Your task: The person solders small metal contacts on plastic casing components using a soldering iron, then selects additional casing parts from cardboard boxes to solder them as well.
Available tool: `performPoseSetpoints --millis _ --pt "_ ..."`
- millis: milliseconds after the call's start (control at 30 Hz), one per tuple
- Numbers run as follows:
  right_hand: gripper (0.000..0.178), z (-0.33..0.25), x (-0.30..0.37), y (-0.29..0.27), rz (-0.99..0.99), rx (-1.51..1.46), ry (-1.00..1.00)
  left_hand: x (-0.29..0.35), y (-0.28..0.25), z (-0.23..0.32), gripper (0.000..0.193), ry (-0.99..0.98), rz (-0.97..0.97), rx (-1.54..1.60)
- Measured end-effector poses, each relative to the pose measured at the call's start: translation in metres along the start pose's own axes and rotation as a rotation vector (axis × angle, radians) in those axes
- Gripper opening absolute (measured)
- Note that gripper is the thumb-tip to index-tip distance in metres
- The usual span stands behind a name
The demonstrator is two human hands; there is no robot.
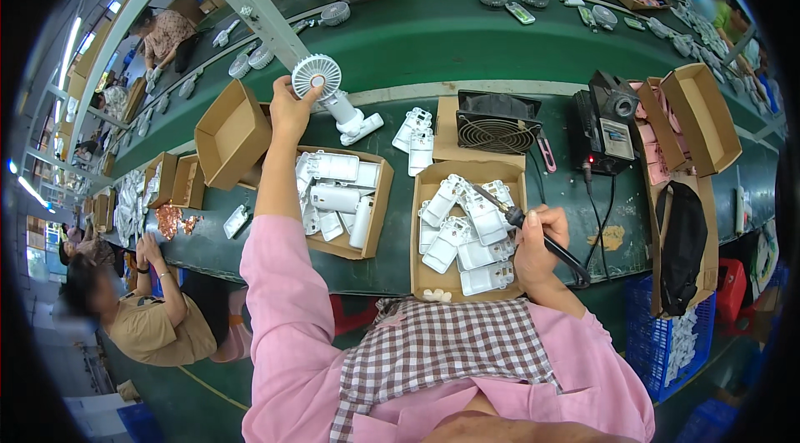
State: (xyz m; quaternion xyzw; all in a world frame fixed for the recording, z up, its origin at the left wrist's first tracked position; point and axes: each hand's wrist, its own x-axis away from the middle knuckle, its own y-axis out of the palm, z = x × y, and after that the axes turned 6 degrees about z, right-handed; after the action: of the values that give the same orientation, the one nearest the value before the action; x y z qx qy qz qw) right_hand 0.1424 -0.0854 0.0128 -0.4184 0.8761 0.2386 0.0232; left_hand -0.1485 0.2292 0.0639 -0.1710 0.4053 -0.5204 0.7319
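My left hand point(289, 114) reaches up and left, its fingers closed on the round head of a white handheld fan point(317, 76). The fan's handle slants down to a white foot on the bench. In my right hand point(540, 247) is a soldering iron point(515, 216) with a dark handle, its shaft pointing up and left over white plastic housings point(486, 218). Those lie heaped in a shallow cardboard box point(428, 278) in front of me. Whether the iron's tip touches a housing I cannot tell. Another cardboard box point(379, 214) of white housings sits under my left forearm.
Behind the box stands a black fan with a round grille point(497, 133); a black soldering station point(607, 122) is right of it, cables trailing forward. A slanted metal post point(250, 5) rises at left. Beyond runs a green conveyor point(433, 55). A co-worker point(158, 310) sits at left.
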Motion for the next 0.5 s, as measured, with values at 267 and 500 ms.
performPoseSetpoints --millis 267,500 --pt "0.015 0.002 -0.002 -0.001 -0.012 0.042 -0.001 0.002 0.010 -0.004 0.050 -0.043 -0.030 0.230" --pt "0.016 0.003 -0.002 -0.002 -0.015 0.033 -0.003 0.004 0.006 -0.005 0.046 -0.075 -0.007 0.330"
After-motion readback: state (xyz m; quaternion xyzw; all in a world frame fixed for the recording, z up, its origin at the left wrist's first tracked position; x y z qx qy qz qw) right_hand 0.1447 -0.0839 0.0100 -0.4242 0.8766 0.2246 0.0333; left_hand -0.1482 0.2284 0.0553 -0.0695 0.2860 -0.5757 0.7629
